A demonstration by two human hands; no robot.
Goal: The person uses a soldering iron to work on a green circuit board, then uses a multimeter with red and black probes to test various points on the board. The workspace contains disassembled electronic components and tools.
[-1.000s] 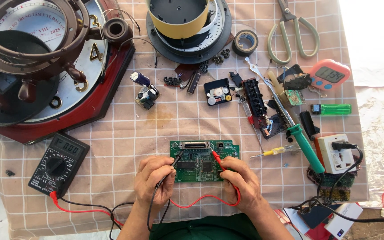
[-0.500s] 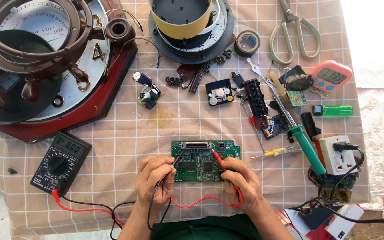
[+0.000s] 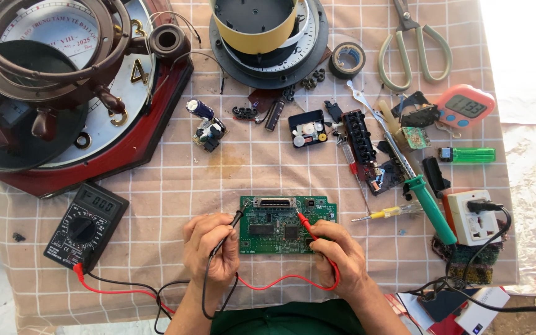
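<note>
A green circuit board (image 3: 280,224) lies flat on the checked cloth near the front edge. My left hand (image 3: 209,254) grips a black probe (image 3: 229,228) whose tip touches the board's upper left corner. My right hand (image 3: 339,255) grips a red probe (image 3: 309,228) with its tip on the board's upper middle. Red and black leads run from both probes across the cloth to a black multimeter (image 3: 86,226) at the left.
A large dismantled wall clock (image 3: 63,93) fills the upper left. A round clock housing (image 3: 268,34), tape roll (image 3: 347,59), scissors (image 3: 414,46), pink timer (image 3: 464,107), green lighter (image 3: 469,155), soldering iron (image 3: 426,201), yellow screwdriver (image 3: 383,214) and white power socket (image 3: 474,217) sit at the right.
Both hands hold the probes on the board as before. Only the view shifted slightly.
</note>
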